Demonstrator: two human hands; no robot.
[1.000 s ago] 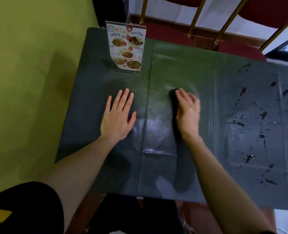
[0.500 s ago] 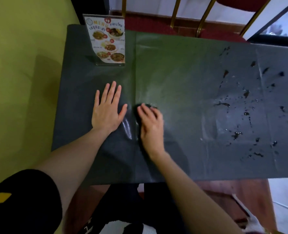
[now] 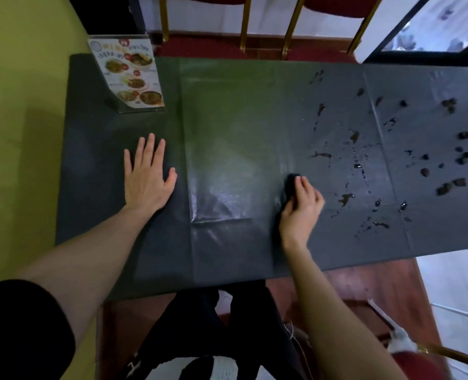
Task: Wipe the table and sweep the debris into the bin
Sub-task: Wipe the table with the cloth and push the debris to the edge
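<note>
Our right hand (image 3: 301, 208) curls its fingers over one small dark cloth (image 3: 290, 185), pressing it to the dark green covered surface (image 3: 227, 111) near the middle. Our left hand (image 3: 147, 176) lies flat, fingers spread. Dark scattered debris bits (image 3: 446, 187) and wet splashes, too many to count, lie right. One laminated menu card (image 3: 130, 75) stands far-left.

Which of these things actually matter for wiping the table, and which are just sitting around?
Part of the job:
- dark cloth, held under the right hand
- scattered debris and wet spots on the table's right side
- dark table cover
- left hand, pressed flat on the cover

Just there:
- menu stand at the far left corner
- red chairs behind the table
</note>
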